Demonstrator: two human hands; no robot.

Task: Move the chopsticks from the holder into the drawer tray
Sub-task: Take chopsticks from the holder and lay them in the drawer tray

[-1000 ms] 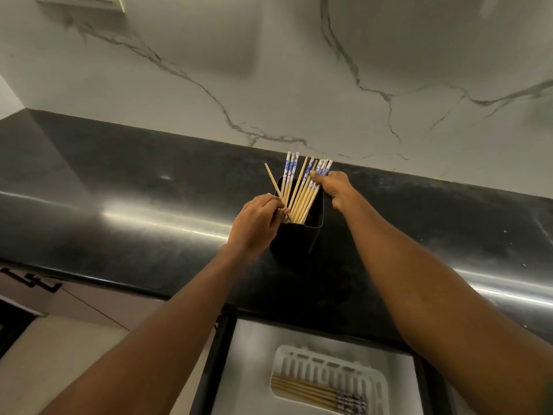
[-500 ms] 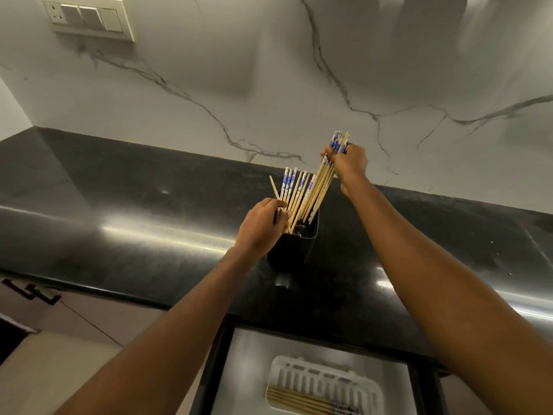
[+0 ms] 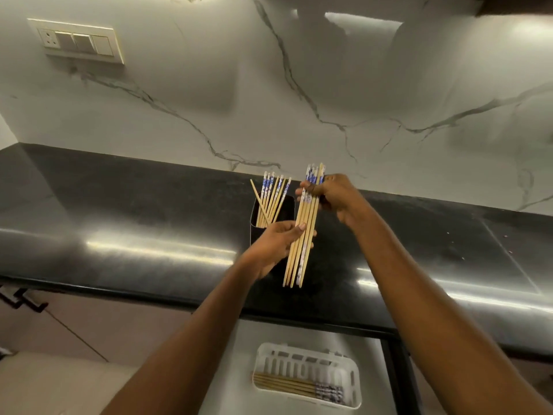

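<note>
- Below the holder (image 3: 287,208), nearest me, the drawer tray (image 3: 355,384) holds laid chopsticks (image 3: 287,386) flat, ready for more.
- Just before the holder, my left hand (image 3: 276,244) pinches the bundle (image 3: 302,250) low, steadying loose tips.
- Right of the holder, my right hand (image 3: 335,196) grips its patterned tops, bearing the weight.
- Inside the holder, other chopsticks (image 3: 270,199) lean, waiting.

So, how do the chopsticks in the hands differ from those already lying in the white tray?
The held chopsticks are up in the air, gripped by the right hand and the left hand; the tray chopsticks lie untouched in the white tray. In the view, the held chopsticks run up-down with blue ends on top; the tray chopsticks run sideways with blue ends at right. Both are pale wooden sticks with blue-patterned ends.
</note>
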